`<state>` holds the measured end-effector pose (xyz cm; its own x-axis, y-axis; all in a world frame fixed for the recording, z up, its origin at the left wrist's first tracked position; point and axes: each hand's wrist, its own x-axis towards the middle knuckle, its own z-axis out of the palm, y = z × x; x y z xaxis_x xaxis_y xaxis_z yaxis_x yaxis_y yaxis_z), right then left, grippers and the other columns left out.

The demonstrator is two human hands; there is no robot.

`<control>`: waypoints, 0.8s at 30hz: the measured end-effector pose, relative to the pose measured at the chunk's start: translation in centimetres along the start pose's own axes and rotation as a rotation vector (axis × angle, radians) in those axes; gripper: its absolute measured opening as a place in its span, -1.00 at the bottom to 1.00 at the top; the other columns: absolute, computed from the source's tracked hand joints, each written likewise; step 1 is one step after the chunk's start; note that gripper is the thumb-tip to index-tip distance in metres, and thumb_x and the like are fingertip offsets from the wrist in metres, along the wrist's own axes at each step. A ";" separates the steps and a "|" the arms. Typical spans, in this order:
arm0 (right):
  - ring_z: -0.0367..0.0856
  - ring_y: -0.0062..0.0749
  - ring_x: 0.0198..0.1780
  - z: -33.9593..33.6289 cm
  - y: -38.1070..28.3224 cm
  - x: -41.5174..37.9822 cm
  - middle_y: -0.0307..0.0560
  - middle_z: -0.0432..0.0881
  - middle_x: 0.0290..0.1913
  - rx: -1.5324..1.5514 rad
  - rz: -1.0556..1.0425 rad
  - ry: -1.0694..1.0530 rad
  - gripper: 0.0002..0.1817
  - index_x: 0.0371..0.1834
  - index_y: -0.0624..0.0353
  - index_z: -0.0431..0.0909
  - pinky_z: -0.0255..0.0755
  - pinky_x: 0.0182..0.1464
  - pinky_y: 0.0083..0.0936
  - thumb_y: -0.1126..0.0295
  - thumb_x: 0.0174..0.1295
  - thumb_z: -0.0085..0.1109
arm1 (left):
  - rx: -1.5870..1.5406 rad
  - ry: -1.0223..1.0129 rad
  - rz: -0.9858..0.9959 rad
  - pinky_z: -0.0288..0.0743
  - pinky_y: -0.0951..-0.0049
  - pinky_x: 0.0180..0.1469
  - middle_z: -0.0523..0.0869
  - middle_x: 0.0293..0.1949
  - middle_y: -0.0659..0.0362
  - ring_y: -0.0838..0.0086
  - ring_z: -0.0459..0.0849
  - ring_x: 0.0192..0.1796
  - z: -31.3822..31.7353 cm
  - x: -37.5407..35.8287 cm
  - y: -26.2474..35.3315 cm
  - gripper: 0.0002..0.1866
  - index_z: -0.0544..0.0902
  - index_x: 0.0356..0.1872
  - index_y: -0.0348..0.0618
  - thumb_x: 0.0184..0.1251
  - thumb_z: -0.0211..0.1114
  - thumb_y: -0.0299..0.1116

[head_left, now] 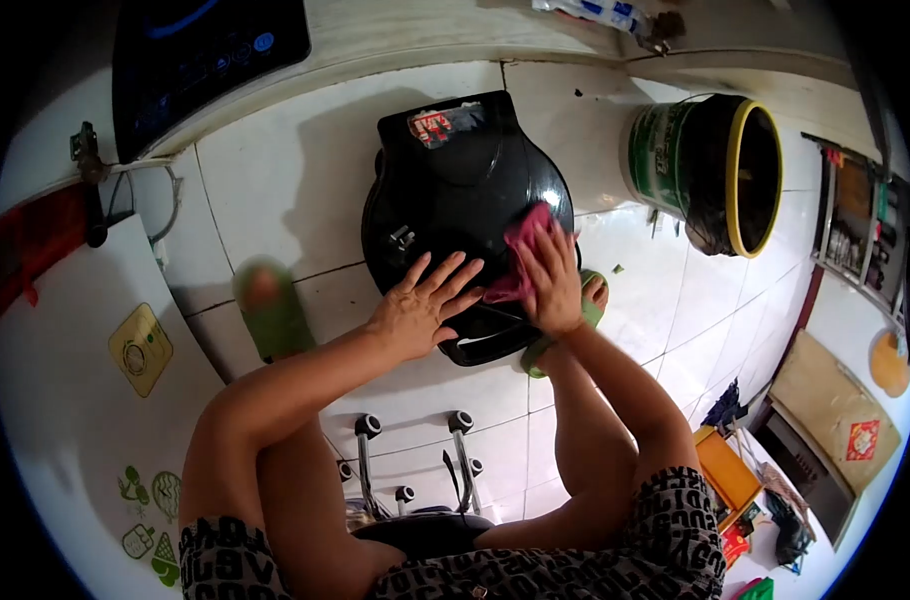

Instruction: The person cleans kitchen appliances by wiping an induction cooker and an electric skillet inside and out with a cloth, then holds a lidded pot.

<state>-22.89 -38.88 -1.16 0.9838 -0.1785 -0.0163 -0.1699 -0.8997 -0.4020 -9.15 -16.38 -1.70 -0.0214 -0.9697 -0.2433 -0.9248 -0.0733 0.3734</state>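
A round black electric baking pan (445, 205) with a glossy lid sits closed on the tiled floor between my feet, its looped handle (490, 345) toward me. A torn red and white label (443, 125) is stuck to its far end. My left hand (420, 308) rests on the near left part of the lid, fingers spread and nothing in them. On the right side of the lid, my right hand (553, 285) presses down a dark pink cloth (523, 255), which sticks out beyond the fingers and under the palm.
To the right, a green bucket (660, 160) with a yellow rim and black liner lies near the wall. My green slippers (275, 318) flank the pan. An induction cooker (215, 60) is on the counter at upper left; a white fridge (95, 380) stands left.
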 end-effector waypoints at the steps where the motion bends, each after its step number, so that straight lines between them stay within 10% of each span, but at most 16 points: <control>1: 0.09 0.18 0.47 -0.2 0.9 2.2 0.10 0.24 0.42 -0.009 -0.038 0.005 -0.37 0.34 0.03 0.37 -0.06 0.43 0.20 0.34 0.09 0.05 | 0.016 -0.003 0.000 -0.56 -0.06 0.48 -0.19 0.57 0.21 0.23 -0.31 0.58 -0.4 0.0 0.0 -0.24 0.11 0.50 0.33 0.30 0.05 0.23; 7: 0.23 0.14 0.39 0.4 -2.6 15.6 0.09 0.36 0.33 -0.029 0.281 0.387 -0.43 0.27 0.12 0.39 0.09 0.37 0.12 0.35 0.11 0.13 | 0.066 0.020 -0.001 -0.57 -0.08 0.48 -0.14 0.56 0.21 0.20 -0.29 0.58 0.1 0.0 0.1 -0.25 0.15 0.48 0.33 0.29 0.03 0.25; 14: 0.22 -0.11 0.45 0.8 -4.7 9.0 -0.15 0.40 0.34 0.128 -0.492 -0.140 -0.36 0.23 0.07 0.50 0.06 0.46 -0.06 0.35 -0.07 0.28 | 0.171 0.042 0.150 -0.14 0.02 0.48 0.10 0.52 0.21 0.35 -0.01 0.55 0.7 -1.6 0.6 -0.36 0.27 0.44 0.21 0.30 0.12 -0.11; 18: 0.24 0.04 0.42 -0.3 1.7 6.8 -0.09 0.41 0.34 -0.019 -0.254 -0.117 -0.36 0.24 0.05 0.49 0.10 0.44 -0.03 0.42 -0.06 0.26 | 0.074 0.080 0.300 -0.16 0.05 0.52 0.09 0.52 0.23 0.37 -0.01 0.55 0.9 -3.6 1.0 -0.46 0.35 0.37 0.06 0.33 0.05 -0.31; 24: 0.24 0.11 0.37 0.5 -6.4 15.7 -0.07 0.42 0.29 -0.076 0.068 0.381 -0.49 0.19 0.08 0.52 0.15 0.34 0.12 0.30 0.10 0.24 | 0.136 0.138 0.561 -0.12 0.13 0.54 0.36 0.39 0.13 0.30 0.11 0.51 5.6 -3.3 5.1 -0.64 0.58 0.09 -0.22 0.35 0.06 -0.31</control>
<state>-6.36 -35.74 0.65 0.8808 -0.3613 0.3060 -0.2521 -0.9050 -0.3427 -15.92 -12.22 -4.02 -0.4799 -0.8736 0.0803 -0.8271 0.4811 0.2907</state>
